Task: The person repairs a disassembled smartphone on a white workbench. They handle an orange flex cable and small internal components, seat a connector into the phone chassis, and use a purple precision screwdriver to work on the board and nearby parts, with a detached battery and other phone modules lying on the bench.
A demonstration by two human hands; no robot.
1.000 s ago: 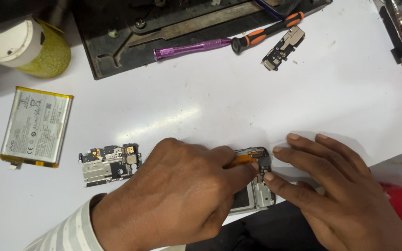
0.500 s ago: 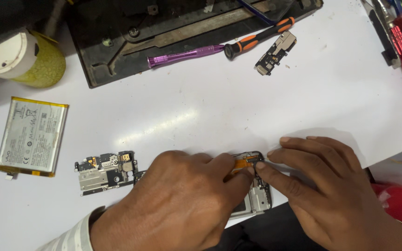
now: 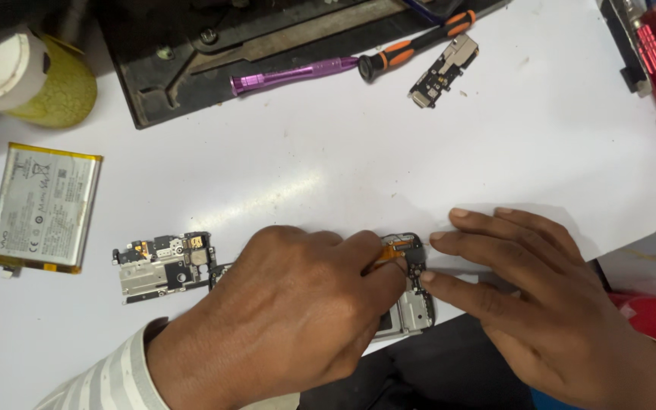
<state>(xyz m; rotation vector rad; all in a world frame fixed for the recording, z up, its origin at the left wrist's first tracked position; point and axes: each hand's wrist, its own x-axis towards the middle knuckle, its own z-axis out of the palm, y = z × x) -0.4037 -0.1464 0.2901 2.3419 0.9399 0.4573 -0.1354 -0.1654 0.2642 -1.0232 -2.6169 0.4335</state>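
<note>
At the lower centre of the frame, a small phone board (image 3: 413,292) lies long axis top-to-bottom on the white table (image 3: 495,152); left hand (image 3: 290,319) pinches its orange flex, right hand (image 3: 548,304) fingertips press its edge.

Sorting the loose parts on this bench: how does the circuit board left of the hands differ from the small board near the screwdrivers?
The circuit board is larger and lies level, with silver shields; the small board is slimmer, darker and lies slanted. The first sits beside the left hand; the second lies far from both hands. Both rest untouched on the white table.
</note>
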